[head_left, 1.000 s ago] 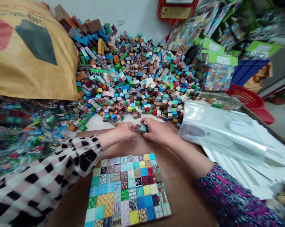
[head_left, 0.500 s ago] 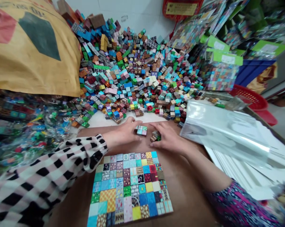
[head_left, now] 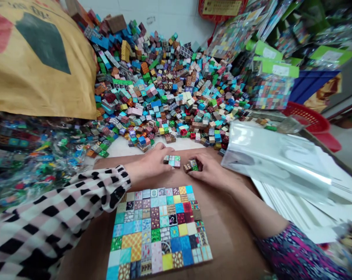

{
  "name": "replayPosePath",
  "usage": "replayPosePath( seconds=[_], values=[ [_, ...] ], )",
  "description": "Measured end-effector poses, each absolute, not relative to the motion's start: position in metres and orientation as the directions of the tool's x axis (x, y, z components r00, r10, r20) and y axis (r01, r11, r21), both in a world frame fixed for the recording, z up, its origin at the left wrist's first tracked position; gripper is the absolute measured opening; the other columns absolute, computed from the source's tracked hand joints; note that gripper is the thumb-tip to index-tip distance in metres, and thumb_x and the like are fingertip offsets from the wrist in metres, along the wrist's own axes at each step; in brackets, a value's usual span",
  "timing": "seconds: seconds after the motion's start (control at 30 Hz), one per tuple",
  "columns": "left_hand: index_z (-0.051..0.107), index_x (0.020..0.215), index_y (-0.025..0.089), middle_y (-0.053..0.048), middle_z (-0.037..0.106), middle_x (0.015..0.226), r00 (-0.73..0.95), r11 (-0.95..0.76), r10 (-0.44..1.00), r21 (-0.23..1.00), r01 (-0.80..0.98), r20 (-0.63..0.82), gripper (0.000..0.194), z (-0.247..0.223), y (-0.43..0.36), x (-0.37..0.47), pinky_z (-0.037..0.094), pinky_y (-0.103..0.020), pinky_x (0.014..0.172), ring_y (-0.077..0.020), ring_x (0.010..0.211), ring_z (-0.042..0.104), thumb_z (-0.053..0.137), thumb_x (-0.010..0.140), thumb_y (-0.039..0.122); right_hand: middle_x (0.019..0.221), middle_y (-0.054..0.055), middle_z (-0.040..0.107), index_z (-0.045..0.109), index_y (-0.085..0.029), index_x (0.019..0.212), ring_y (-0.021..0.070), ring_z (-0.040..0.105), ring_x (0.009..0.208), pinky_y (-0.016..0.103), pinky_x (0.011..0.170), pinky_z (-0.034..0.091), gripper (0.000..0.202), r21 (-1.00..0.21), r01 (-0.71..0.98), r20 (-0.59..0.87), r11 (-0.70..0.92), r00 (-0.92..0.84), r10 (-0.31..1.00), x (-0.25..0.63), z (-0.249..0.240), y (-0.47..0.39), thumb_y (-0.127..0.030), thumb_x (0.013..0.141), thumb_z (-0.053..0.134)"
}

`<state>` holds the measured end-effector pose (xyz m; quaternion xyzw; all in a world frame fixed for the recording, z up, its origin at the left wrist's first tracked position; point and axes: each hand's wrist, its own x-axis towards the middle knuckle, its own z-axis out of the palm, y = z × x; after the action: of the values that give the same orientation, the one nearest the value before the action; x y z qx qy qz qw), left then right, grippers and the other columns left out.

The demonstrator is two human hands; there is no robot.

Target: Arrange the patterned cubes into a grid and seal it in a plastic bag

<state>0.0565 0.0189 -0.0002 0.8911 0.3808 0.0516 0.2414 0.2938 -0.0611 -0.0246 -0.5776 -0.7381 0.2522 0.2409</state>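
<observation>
My left hand reaches in from a black-and-white checkered sleeve. Thumb and fingers are closed on the left end of a small group of printed cubes in teal, green and pink. To its right, my right hand, below a purple-patterned sleeve, curls its fingers round a few brown and green cubes; its fingers partly hide them. A small gap separates the two groups, both low over the brown board. Nearer me lies a flat, roughly square layer of many-coloured printed blocks, touched by neither hand.
A large heap of loose blocks covers the back. On the left are a yellow sack and small plastic-wrapped parts. Clear plastic sleeves rest on white sheets at right. Packed block sets and a red basket stand behind.
My right hand's fingers have drawn together round the brown and green cubes. My left hand has barely moved, and its cube group now shows more of its left end. The whole view has shifted slightly.
</observation>
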Motion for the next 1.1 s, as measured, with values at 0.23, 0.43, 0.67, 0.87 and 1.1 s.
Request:
replayPosePath(
  seconds=[0.23,0.43,0.67,0.87,1.1],
  values=[
    [0.066,0.110,0.022,-0.008,0.049,0.110,0.776,-0.727,0.630,0.344,0.595,-0.012,0.029,0.014,0.007,0.059,0.045,-0.041,0.088,-0.0253,0.100,0.051,0.064,0.082,0.030,0.108,0.008,0.071,0.065,-0.022,0.109,0.0283,0.064,0.100,0.044,0.086,0.048,0.031,-0.640,0.748,0.031,0.174,-0.201,0.979,0.287,-0.022,-0.063,-0.024,0.078,0.066],
    [0.065,0.116,0.019,-0.011,0.049,0.115,0.774,-0.733,0.629,0.274,0.623,-0.077,0.038,0.011,0.004,0.071,0.044,-0.041,0.088,-0.0279,0.102,0.049,0.065,0.082,0.037,0.076,0.002,0.065,0.064,-0.022,0.082,0.0211,0.058,0.068,0.034,0.058,0.039,0.025,-0.618,0.784,-0.070,0.067,-0.140,0.988,0.290,-0.022,-0.058,-0.043,0.075,0.076],
    [0.073,0.097,0.023,-0.009,0.052,0.110,0.840,-0.803,0.539,0.261,0.536,-0.067,0.023,0.021,-0.002,0.087,0.041,-0.040,0.090,-0.0283,0.107,0.046,0.064,0.084,0.039,0.073,0.000,0.063,0.070,-0.022,0.092,0.0188,0.054,0.067,0.031,0.056,0.037,0.028,-0.682,0.727,-0.125,0.074,-0.216,0.968,0.295,-0.016,-0.064,-0.042,0.075,0.079],
    [0.073,0.088,0.018,-0.011,0.054,0.108,0.842,-0.813,0.535,0.235,0.533,-0.062,0.018,0.024,-0.004,0.098,0.041,-0.041,0.086,-0.0288,0.103,0.046,0.060,0.083,0.030,0.082,0.000,0.067,0.070,-0.023,0.104,0.0192,0.060,0.074,0.031,0.062,0.042,0.033,-0.764,0.639,-0.092,0.089,-0.245,0.965,0.295,-0.019,-0.066,-0.042,0.078,0.077],
    [0.072,0.091,0.019,-0.009,0.054,0.102,0.811,-0.800,0.585,0.149,0.582,-0.029,0.021,0.037,0.012,0.063,0.039,-0.042,0.085,-0.0281,0.098,0.046,0.063,0.080,0.035,0.096,0.008,0.070,0.072,-0.023,0.099,0.0291,0.063,0.090,0.044,0.077,0.049,0.028,-0.651,0.747,0.048,0.135,-0.136,0.990,0.286,-0.019,-0.061,-0.042,0.079,0.076]
  ],
)
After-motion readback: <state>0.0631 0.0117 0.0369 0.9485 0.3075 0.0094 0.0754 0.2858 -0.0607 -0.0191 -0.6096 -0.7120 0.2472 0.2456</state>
